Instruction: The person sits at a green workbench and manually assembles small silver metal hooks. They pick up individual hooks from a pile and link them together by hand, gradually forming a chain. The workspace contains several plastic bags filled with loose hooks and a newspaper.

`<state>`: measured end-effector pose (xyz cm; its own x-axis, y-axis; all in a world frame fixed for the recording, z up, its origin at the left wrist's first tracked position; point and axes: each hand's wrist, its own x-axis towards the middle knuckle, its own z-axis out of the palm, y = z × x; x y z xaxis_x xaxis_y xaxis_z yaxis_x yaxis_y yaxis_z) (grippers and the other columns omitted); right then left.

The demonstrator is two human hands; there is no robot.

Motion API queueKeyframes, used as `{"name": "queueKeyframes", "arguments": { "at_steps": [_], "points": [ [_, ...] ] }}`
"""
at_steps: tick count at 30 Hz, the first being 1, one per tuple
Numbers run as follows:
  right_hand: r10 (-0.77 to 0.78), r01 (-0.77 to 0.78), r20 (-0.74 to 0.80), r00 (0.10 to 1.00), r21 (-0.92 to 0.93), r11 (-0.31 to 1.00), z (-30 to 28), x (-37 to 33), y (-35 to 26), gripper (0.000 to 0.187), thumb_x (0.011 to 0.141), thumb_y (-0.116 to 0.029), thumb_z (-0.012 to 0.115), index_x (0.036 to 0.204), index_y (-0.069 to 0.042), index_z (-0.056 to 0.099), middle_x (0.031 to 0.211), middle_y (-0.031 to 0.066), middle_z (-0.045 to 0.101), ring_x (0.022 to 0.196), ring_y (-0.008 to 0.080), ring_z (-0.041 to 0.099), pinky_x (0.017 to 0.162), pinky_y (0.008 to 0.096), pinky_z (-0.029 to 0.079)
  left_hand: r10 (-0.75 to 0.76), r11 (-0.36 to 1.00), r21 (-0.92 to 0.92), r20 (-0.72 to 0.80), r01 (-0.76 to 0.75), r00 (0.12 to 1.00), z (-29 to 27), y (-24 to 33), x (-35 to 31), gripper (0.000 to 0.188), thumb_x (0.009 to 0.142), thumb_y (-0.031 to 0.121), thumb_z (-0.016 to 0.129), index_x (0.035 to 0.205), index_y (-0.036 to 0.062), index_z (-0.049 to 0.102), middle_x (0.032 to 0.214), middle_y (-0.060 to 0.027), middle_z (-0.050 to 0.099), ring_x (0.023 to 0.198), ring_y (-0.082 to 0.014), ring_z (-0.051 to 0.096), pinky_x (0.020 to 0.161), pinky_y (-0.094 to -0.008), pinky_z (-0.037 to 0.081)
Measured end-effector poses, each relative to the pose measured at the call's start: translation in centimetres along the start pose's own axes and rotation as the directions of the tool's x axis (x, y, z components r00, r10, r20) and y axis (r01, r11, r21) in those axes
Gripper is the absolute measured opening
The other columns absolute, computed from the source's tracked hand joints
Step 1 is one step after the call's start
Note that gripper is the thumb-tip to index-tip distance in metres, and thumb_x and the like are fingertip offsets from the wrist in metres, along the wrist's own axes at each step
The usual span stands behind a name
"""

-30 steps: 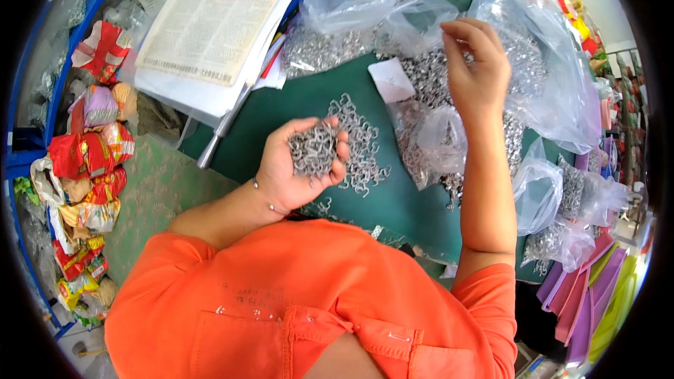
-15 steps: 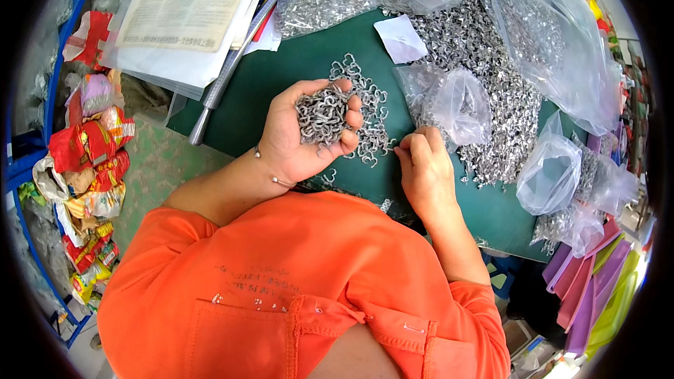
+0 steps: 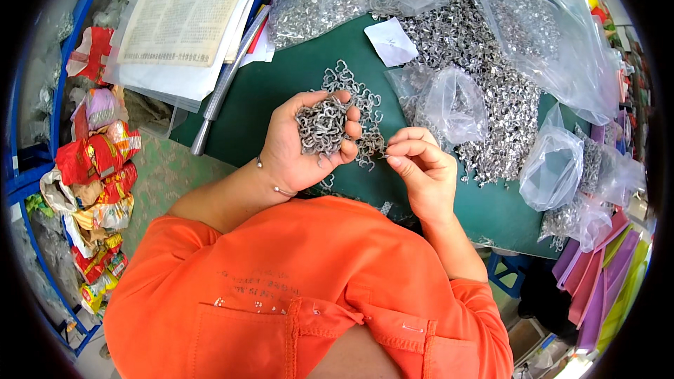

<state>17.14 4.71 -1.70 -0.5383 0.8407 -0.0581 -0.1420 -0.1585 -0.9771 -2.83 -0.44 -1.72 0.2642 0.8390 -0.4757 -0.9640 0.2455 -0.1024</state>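
A heap of small grey curved metal hooks (image 3: 323, 126) fills the cupped palm of my left hand (image 3: 283, 154), its fingers curled up around them. Beside it, my right hand (image 3: 427, 172) pinches thumb and fingers together, and a tiny metal hook (image 3: 385, 156) shows at the fingertips. Between and beyond the two hands, more loose metal hooks (image 3: 365, 98) lie scattered on the green tabletop (image 3: 260, 102). A few of them lie near the table's front edge, partly hidden by my left hand.
A large pile of shiny metal clips (image 3: 502, 112) spreads to the right, with clear plastic bags (image 3: 456, 105) on and around it. A white paper slip (image 3: 391, 42) lies at the pile's edge. At left are a newspaper (image 3: 186, 21) and a metal rod (image 3: 225, 84).
My right hand has lifted and turned at the wrist, so its thumb and the tiny hook in its pinch now show. My left hand stays cupped around its heap.
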Motion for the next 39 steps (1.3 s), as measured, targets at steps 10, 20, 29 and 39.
{"name": "queueKeyframes", "arguments": {
  "at_steps": [10,20,29,39],
  "points": [
    [0.241,-0.231,0.014,0.971,0.332,0.914,0.3,-0.2,-0.4,0.008,0.089,0.001,0.056,0.096,0.004,0.056,0.094,0.0145,0.063,0.079,0.0185,0.066,0.073,0.0311,0.056,-0.004,1.000,0.006,-0.005,0.004,1.000,0.1,0.0,0.1,0.025,0.090,0.025,0.047,0.102,0.0062,0.057,0.091,-0.0108,0.061,0.078,-0.0229,0.059,0.065,-0.0356,0.046],
    [0.238,-0.231,0.030,0.971,0.387,0.893,0.1,-0.2,-0.3,0.006,0.089,0.002,0.055,0.096,0.004,0.054,0.095,0.0152,0.063,0.080,0.0193,0.066,0.074,0.0316,0.056,-0.007,1.000,0.011,0.007,0.007,1.000,0.4,0.0,0.2,0.024,0.090,0.025,0.047,0.102,0.0062,0.056,0.091,-0.0112,0.060,0.079,-0.0233,0.059,0.064,-0.0354,0.046],
    [0.072,-0.108,0.089,0.993,0.529,0.842,0.1,-0.4,-0.2,0.007,0.089,0.001,0.056,0.095,0.000,0.053,0.095,0.0166,0.060,0.078,0.0205,0.064,0.072,0.0335,0.056,-0.009,1.000,-0.003,-0.006,0.009,1.000,0.5,0.0,0.2,0.024,0.090,0.025,0.046,0.103,0.0065,0.056,0.091,-0.0112,0.060,0.079,-0.0233,0.059,0.064,-0.0353,0.047],
    [-0.242,0.233,0.036,0.970,0.168,0.958,0.0,0.9,-2.2,0.008,0.087,0.006,0.055,0.095,0.004,0.054,0.094,0.0166,0.059,0.078,0.0196,0.063,0.072,0.0319,0.055,-0.019,1.000,0.005,-0.012,0.019,1.000,0.3,-0.1,0.1,0.022,0.088,0.025,0.050,0.096,0.0078,0.060,0.092,-0.0101,0.059,0.079,-0.0216,0.055,0.064,-0.0332,0.045]
  ]
}}
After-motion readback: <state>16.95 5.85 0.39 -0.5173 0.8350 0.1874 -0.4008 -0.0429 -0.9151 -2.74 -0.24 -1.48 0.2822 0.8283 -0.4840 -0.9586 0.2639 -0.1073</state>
